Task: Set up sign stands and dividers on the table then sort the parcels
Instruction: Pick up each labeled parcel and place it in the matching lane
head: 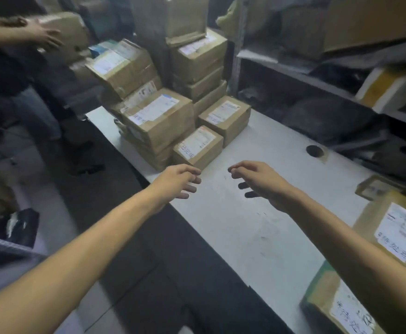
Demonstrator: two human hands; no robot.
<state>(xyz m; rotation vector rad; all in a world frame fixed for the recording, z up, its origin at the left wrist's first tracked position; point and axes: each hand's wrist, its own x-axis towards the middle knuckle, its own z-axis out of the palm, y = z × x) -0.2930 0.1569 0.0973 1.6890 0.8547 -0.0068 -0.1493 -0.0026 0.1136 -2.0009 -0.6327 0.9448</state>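
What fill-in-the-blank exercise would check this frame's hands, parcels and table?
1. The left hand and the right hand both hold ____.
2. The parcels are stacked at the ____ end of the table.
3. The round hole in the table lies nearer the ____ hand.

Missing words: nothing; far; right.
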